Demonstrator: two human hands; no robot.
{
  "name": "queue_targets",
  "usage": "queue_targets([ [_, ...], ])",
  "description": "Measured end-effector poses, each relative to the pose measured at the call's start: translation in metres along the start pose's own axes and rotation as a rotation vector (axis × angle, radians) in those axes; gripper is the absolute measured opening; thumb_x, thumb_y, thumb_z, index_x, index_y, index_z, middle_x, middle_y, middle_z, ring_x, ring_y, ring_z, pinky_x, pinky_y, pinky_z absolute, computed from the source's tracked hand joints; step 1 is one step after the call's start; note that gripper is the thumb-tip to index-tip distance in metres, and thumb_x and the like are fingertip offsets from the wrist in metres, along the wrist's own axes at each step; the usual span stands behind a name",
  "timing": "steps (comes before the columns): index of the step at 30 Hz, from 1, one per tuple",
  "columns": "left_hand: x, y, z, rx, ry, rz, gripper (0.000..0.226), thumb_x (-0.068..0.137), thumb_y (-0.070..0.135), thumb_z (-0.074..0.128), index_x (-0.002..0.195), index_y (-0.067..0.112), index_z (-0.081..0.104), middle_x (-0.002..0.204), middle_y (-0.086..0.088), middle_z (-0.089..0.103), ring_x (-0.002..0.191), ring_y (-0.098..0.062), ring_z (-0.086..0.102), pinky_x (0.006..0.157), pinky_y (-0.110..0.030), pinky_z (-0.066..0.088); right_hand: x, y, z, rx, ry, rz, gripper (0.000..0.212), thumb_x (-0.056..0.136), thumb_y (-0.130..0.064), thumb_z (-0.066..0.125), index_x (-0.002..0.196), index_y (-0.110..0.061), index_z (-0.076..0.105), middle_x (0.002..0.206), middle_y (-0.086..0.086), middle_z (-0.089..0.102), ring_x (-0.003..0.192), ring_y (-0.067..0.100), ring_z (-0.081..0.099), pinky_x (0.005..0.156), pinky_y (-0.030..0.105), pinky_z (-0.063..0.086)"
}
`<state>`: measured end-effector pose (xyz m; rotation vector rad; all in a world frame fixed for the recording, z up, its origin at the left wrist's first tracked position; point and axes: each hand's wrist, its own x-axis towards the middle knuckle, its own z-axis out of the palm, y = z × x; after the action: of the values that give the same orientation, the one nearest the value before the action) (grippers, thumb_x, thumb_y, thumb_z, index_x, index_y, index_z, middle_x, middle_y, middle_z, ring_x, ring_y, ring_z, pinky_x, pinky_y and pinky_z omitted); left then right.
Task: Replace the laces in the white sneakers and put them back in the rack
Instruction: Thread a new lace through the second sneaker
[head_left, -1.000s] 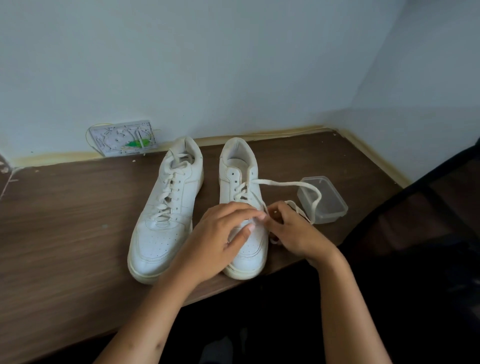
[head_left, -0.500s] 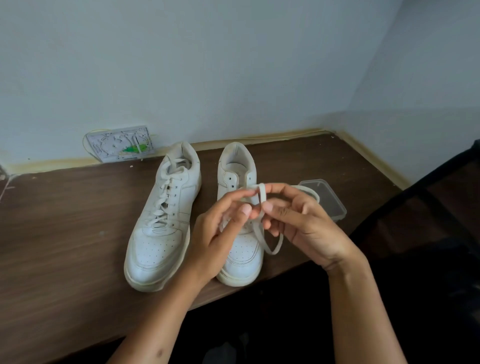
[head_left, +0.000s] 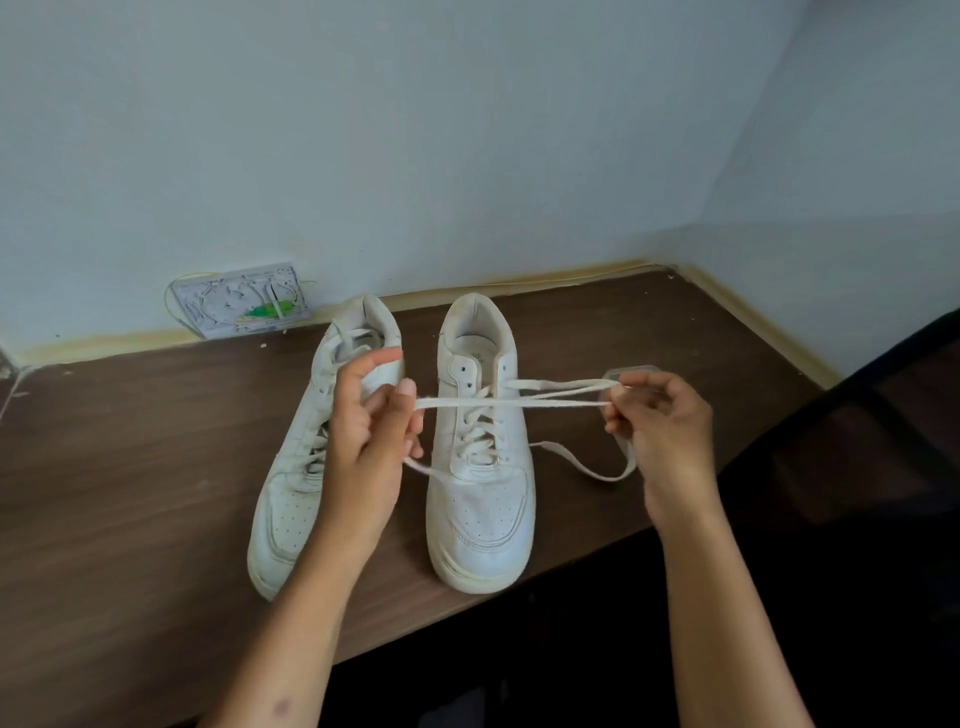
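Observation:
Two white sneakers stand side by side on the brown table (head_left: 130, 467), toes toward me. The left sneaker (head_left: 291, 499) is laced. The right sneaker (head_left: 480, 493) is laced part of the way up, and its white lace (head_left: 519, 401) stretches taut across it above the tongue. My left hand (head_left: 371, 436) pinches one end of that lace, in front of the left sneaker. My right hand (head_left: 657, 426) pinches the other end to the right of the shoe, and a slack loop hangs below it.
A clear plastic container (head_left: 631, 373) sits behind my right hand, mostly hidden. A small white wired box (head_left: 241, 306) leans on the wall at the back left. The table's front edge runs just below the sneaker toes, with dark space beyond.
My hands were together over the right sneaker's tongue, then lifted with the lace. Now they have drawn apart sideways, pulling the lace tight across the shoe.

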<state>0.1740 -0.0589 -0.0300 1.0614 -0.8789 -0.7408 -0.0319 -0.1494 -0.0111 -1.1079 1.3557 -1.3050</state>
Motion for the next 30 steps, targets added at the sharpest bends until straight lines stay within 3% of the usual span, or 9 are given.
queue_targets([
  [2,0.004,-0.002,-0.001,0.123,-0.027,0.075,0.023,0.1,0.024,0.053,0.121,0.033,0.05,0.065,0.008,0.053,0.059,-0.005,0.046,0.057,-0.027,0.043,-0.002,0.002,0.003,-0.259,0.01,-0.21,0.012,0.092,-0.011,0.066,0.101,-0.018,0.063,0.109,0.006,0.062,0.068,0.009,0.063,0.057,0.015,0.05],
  [4,0.004,-0.004,0.003,0.196,-0.083,0.118,0.024,0.097,0.033,0.053,0.121,0.036,0.048,0.065,0.005,0.055,0.06,-0.006,0.049,0.059,-0.026,0.041,-0.008,-0.004,0.007,-0.335,-0.146,-0.358,0.018,0.091,-0.019,0.068,0.108,-0.024,0.064,0.114,-0.006,0.059,0.073,0.008,0.063,0.061,0.015,0.05],
  [7,0.003,-0.006,0.015,0.214,-0.167,0.109,0.027,0.098,0.029,0.056,0.123,0.032,0.047,0.067,0.004,0.06,0.063,-0.005,0.055,0.057,-0.019,0.041,-0.019,-0.01,0.021,-0.153,-0.663,-0.272,0.03,0.091,-0.017,0.065,0.121,-0.016,0.063,0.111,0.006,0.067,0.067,0.007,0.062,0.056,0.017,0.047],
  [10,0.003,-0.004,0.023,0.212,-0.225,0.082,0.031,0.095,0.023,0.055,0.125,0.023,0.046,0.071,0.001,0.064,0.057,0.0,0.055,0.054,-0.013,0.04,-0.022,-0.002,0.03,-0.201,-0.857,-0.261,0.027,0.089,-0.021,0.066,0.115,-0.014,0.069,0.09,0.018,0.068,0.066,0.016,0.058,0.058,0.026,0.046],
  [13,0.007,-0.005,0.018,0.27,-0.255,0.086,0.025,0.097,0.026,0.055,0.123,0.023,0.052,0.072,-0.005,0.062,0.058,-0.003,0.053,0.055,-0.016,0.04,-0.017,0.0,0.028,-0.197,-0.665,-0.304,0.011,0.092,-0.014,0.065,0.088,-0.019,0.074,0.067,0.007,0.063,0.058,0.007,0.052,0.056,0.019,0.042],
  [16,0.014,-0.007,0.007,0.344,-0.249,0.095,0.017,0.099,0.031,0.051,0.116,0.031,0.058,0.076,0.002,0.064,0.059,-0.005,0.052,0.057,-0.025,0.044,-0.007,-0.002,0.014,-0.213,-0.333,-0.264,0.01,0.093,-0.018,0.064,0.089,-0.02,0.073,0.067,-0.004,0.065,0.055,0.0,0.052,0.055,0.017,0.042],
  [21,0.021,-0.007,-0.003,0.369,-0.195,0.091,0.022,0.096,0.016,0.058,0.105,0.036,0.062,0.083,0.012,0.067,0.067,-0.004,0.059,0.069,-0.016,0.047,0.004,0.001,0.0,-0.251,-0.063,-0.185,0.009,0.093,-0.025,0.064,0.091,-0.027,0.072,0.078,-0.002,0.069,0.066,0.009,0.059,0.075,0.041,0.055],
  [27,0.025,-0.008,-0.004,0.326,-0.09,0.145,0.03,0.095,-0.001,0.056,0.102,0.027,0.066,0.092,0.008,0.073,0.089,-0.012,0.07,0.084,-0.025,0.054,-0.006,-0.003,0.005,-0.484,0.025,-0.354,0.024,0.091,-0.025,0.067,0.114,-0.03,0.065,0.115,-0.014,0.048,0.087,-0.003,0.057,0.069,0.002,0.045],
  [30,0.021,-0.005,0.003,0.354,-0.116,0.197,0.029,0.094,-0.002,0.057,0.104,0.025,0.066,0.094,0.005,0.074,0.093,-0.013,0.071,0.088,-0.031,0.054,-0.012,-0.004,0.017,-0.362,-0.212,-0.458,0.031,0.088,-0.026,0.071,0.117,-0.029,0.065,0.114,-0.011,0.058,0.075,-0.003,0.059,0.066,0.01,0.047],
])
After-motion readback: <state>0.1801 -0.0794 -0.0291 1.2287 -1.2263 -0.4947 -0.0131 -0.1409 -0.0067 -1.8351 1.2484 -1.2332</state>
